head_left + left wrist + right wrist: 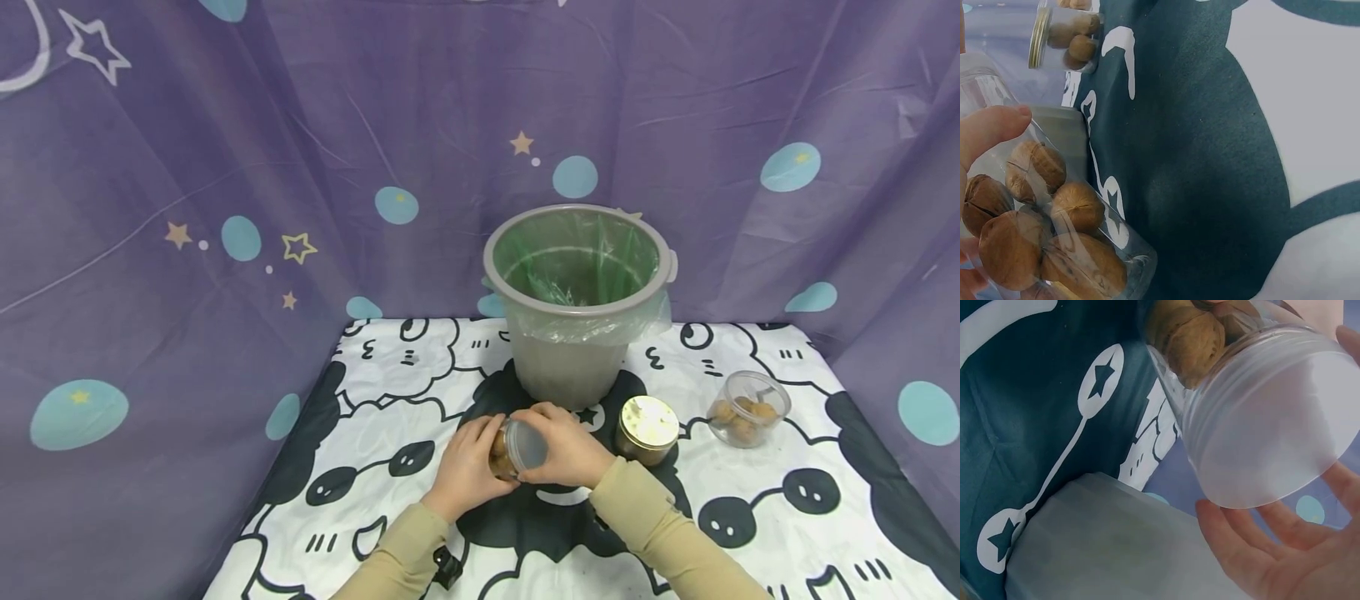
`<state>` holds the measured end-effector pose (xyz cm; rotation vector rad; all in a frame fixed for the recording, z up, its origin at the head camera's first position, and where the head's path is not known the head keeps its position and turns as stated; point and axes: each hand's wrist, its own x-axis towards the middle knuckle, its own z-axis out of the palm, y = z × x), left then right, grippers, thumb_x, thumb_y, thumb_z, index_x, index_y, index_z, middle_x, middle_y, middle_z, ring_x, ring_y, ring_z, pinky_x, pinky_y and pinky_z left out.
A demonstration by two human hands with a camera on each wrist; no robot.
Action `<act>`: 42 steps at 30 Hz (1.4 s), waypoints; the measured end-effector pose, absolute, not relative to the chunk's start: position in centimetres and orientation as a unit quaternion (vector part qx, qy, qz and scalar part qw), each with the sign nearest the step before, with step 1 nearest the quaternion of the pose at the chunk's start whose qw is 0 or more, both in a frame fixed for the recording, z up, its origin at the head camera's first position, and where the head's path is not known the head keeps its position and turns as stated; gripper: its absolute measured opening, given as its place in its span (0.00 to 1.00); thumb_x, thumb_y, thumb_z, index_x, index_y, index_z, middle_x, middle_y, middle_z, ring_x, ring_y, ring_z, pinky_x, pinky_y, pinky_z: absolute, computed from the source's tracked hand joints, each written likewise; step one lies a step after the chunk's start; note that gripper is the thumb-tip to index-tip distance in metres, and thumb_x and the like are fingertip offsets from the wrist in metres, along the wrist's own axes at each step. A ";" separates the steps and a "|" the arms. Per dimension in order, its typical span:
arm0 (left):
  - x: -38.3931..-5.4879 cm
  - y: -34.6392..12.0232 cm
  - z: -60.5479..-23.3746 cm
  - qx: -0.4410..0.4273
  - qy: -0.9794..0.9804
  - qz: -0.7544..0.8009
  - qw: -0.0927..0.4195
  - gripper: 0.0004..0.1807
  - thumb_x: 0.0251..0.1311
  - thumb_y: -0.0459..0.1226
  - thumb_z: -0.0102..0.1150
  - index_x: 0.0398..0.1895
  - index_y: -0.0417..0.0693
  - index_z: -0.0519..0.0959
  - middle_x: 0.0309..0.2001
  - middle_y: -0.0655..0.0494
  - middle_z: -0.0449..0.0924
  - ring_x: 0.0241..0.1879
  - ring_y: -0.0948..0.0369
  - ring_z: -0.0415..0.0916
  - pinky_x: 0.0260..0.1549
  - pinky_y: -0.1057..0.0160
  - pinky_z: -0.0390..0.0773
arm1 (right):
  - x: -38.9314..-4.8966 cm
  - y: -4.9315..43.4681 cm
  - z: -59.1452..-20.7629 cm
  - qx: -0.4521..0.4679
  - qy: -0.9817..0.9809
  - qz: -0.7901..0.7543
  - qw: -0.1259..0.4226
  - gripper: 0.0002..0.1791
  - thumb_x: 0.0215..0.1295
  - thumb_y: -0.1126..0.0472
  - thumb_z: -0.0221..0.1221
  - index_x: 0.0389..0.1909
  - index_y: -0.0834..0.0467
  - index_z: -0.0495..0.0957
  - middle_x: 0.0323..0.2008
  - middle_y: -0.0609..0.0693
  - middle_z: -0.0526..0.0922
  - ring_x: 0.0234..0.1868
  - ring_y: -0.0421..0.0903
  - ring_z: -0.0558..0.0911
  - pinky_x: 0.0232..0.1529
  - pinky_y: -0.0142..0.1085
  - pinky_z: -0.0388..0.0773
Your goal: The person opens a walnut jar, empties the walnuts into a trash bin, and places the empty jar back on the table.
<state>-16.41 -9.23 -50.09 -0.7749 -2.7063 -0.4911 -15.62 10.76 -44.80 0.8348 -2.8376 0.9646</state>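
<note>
A clear plastic jar [498,457] of walnuts is tilted over the middle of the cloth. My left hand [467,468] holds it round the body; in the left wrist view the thumb [997,128] presses on the clear wall, with several walnuts [1013,250] inside. At the mouth end sits a frosted round lid [1272,437]. My right hand [566,447] grips this lid, its fingers [1297,528] spread about the rim in the right wrist view.
Behind the hands stands a grey bin [558,362] lined with a green-tinted clear bag. To the right are a gold-lidded jar [649,422] and a clear jar [746,414] with walnuts. A cartoon-print cloth [390,533] covers the table, before a purple curtain [300,108].
</note>
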 end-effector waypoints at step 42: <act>-16.0 -12.5 -49.8 -0.162 -0.929 -0.279 0.183 0.53 0.27 0.48 0.81 0.62 0.43 0.66 0.55 0.44 0.73 0.53 0.48 0.73 0.51 0.49 0.77 | -16.2 12.5 -45.5 0.202 -0.907 0.366 0.050 0.35 0.36 0.56 0.77 0.42 0.59 0.66 0.39 0.51 0.72 0.40 0.45 0.73 0.41 0.41 0.77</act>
